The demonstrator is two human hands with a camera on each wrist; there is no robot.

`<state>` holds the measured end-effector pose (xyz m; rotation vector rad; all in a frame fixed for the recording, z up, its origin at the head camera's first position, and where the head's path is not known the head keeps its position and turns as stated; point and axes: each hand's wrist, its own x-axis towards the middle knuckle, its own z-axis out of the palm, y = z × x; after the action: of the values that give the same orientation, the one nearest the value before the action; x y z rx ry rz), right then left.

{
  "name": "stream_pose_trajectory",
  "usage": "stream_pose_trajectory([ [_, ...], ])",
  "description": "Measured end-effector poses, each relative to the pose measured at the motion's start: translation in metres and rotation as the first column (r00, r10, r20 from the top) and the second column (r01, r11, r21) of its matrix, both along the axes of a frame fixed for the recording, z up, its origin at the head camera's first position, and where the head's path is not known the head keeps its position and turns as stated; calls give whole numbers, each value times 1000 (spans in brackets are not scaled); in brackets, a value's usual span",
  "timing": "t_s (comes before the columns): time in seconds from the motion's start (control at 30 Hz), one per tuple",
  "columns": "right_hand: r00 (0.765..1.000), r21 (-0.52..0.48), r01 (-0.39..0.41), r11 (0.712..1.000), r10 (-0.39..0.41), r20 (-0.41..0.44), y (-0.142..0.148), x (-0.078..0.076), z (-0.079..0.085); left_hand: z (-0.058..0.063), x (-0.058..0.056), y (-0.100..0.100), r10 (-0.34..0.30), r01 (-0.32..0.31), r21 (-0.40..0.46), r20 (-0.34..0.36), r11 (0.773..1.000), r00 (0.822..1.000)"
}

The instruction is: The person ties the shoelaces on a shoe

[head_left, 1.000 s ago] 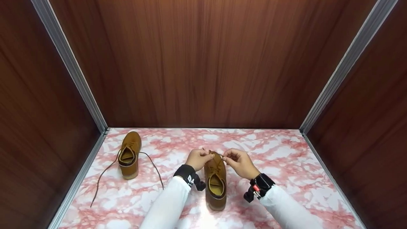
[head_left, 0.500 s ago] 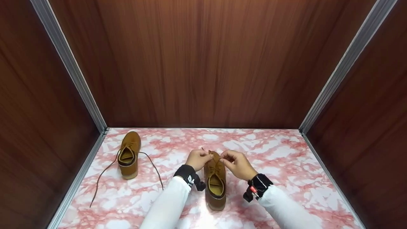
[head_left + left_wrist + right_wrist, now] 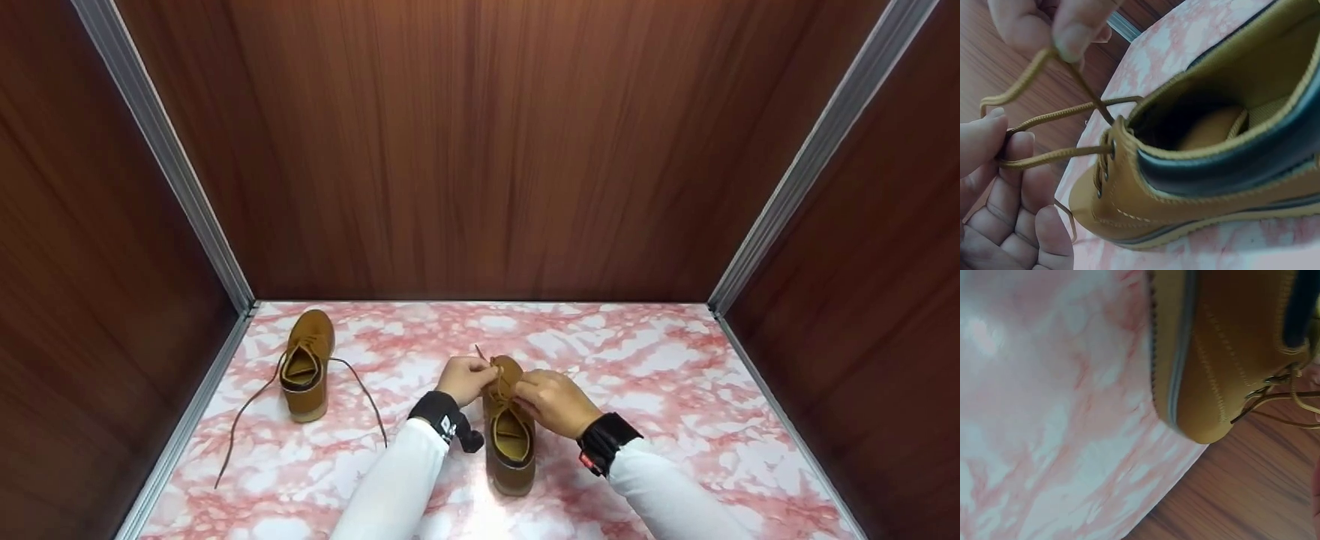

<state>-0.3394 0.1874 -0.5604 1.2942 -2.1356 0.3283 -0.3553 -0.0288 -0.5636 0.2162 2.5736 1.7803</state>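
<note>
The left hand (image 3: 463, 381) is curling its fingers and pinching a brown lace (image 3: 1067, 152) between thumb and fingertips, just beside the toe half of the near shoe (image 3: 513, 474). The right hand (image 3: 556, 403) is reaching in from the other side with bent fingers, and in the left wrist view its fingertips are gripping another stretch of the same lace, so that a slack length is hanging between the two hands. Strands are running from the top eyelets of the near shoe to the left hand, and one is slanting down from the right hand to the shoe's opening. The near shoe is standing upright on the red-and-white marbled table (image 3: 750, 465), between the two forearms, its toe pointing toward the wood-grained back wall (image 3: 480, 150) and its heel facing the person. Black wristbands (image 3: 437, 411) are circling both wrists, and white sleeves (image 3: 394, 480) are covering the forearms. Well apart, toward the table's left edge, a matching second shoe (image 3: 308, 403) is standing upright with its toe also pointing away, its loose laces (image 3: 238, 416) trailing over the table on either side, one of them reaching close to the left sleeve
</note>
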Motion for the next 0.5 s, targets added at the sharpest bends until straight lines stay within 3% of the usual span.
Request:
stream_pose_trajectory([
  [0.1, 1000, 35, 30, 999, -30, -3, 0, -2, -4, -5, 0, -2, -11, 10, 11, 35, 1000, 999],
  [0.23, 982, 55, 85, 995, -93, 166, 1, 0, -9, -10, 3, -5, -31, 31, 5, 61, 1000, 998],
  [0.37, 911, 29, 139, 990, -140, 388, 7, 1, -9, -13, 7, -5, -56, 56, -5, 51, 998, 997],
  [0.5, 842, -14, 202, 979, -167, 513, 13, -3, -8, -13, 10, -5, -56, 57, -24, 39, 998, 998],
])
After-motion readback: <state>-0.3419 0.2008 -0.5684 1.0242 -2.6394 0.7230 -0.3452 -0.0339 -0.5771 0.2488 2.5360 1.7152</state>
